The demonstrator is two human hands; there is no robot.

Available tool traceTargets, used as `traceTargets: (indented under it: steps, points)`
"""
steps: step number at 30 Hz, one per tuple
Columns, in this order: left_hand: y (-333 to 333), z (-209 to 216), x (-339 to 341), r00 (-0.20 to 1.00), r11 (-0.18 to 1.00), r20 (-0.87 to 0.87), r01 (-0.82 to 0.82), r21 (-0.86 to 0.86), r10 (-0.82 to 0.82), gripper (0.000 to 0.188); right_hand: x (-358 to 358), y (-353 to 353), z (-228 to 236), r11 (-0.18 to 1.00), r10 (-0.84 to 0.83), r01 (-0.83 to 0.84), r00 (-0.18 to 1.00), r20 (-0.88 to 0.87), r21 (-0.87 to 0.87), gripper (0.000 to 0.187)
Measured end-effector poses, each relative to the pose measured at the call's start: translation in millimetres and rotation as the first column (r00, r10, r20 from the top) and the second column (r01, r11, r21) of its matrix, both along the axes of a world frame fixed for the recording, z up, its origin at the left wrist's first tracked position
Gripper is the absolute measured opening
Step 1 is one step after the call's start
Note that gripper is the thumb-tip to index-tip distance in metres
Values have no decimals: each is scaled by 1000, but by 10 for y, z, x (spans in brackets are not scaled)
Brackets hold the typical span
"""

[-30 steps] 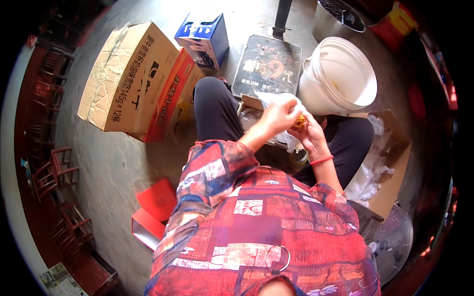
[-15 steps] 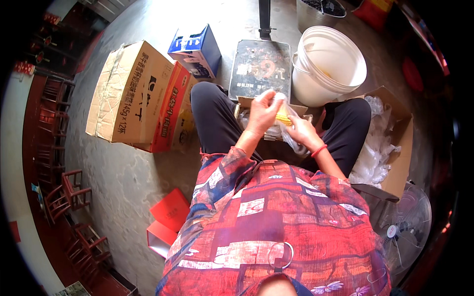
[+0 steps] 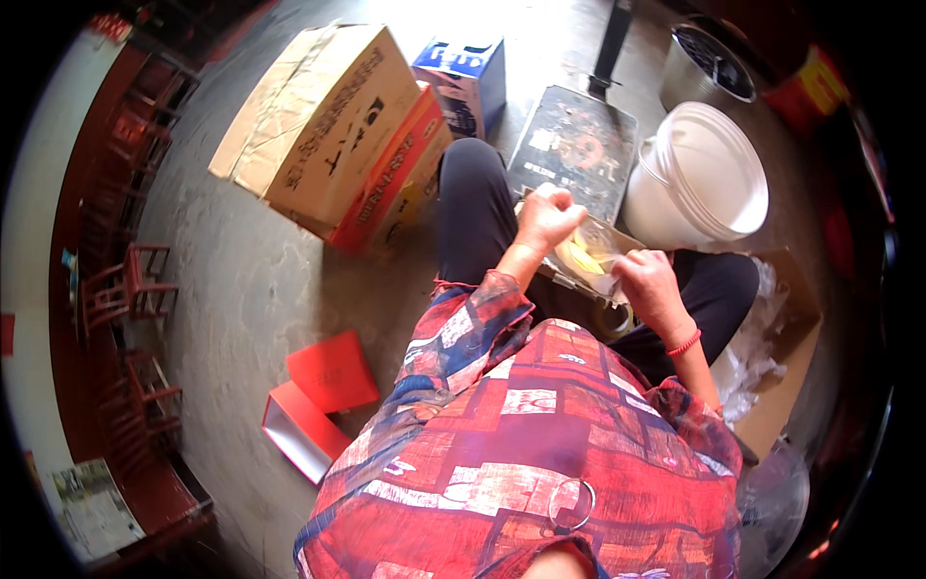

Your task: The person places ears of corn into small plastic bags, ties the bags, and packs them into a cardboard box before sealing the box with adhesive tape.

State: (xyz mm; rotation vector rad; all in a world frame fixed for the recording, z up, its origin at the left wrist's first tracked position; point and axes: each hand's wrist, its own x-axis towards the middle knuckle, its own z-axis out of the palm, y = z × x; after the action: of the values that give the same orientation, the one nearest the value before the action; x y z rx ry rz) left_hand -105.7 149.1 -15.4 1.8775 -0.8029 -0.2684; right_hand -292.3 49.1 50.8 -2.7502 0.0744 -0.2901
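Over a small open cardboard box (image 3: 571,280) between my knees, a clear plastic bag (image 3: 600,238) stretches from one hand to the other. Long yellow pieces (image 3: 579,256), looking like corn cobs, show in or under the film; I cannot tell which. My left hand (image 3: 550,220) is closed, pinching the bag's far left side. Opposite it, my right hand (image 3: 653,288), with a red bracelet on the wrist, grips the near right side with bent fingers. The film at both fingertips is hard to make out.
A black platform scale (image 3: 576,145) stands ahead, beside a white bucket (image 3: 714,179) and a metal bucket (image 3: 709,72). Left are a large carton (image 3: 328,125), a blue box (image 3: 468,82) and a red box (image 3: 304,425). A carton of plastic bags (image 3: 762,367) sits right, near a fan (image 3: 776,502).
My hands have moved apart, spreading the bag between them. The yellow pieces now lie lower, over the small box. The whole view has turned and shifted.
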Motion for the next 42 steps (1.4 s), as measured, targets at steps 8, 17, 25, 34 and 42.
traceTargets:
  steps: [8,17,25,34,42]
  points:
    - [-72,19,-195,573,740,-507,302,-601,-644,13,-54,-111,-290,924,-375,323,869,324,205,16]
    - [-91,-130,-398,743,774,-223,586,-241,-631,51,-34,-70,-511,790,-406,249,897,174,560,11]
    - [-103,-245,-389,723,742,-180,667,-68,-667,53,63,-3,-539,793,-336,210,934,123,572,12]
    - [-127,-362,-414,778,782,-155,622,53,-609,28,95,-36,-633,728,-363,179,920,150,662,9]
    - [-109,-269,-465,819,822,-117,568,30,-562,24,74,-85,-694,528,-403,196,914,41,827,15]
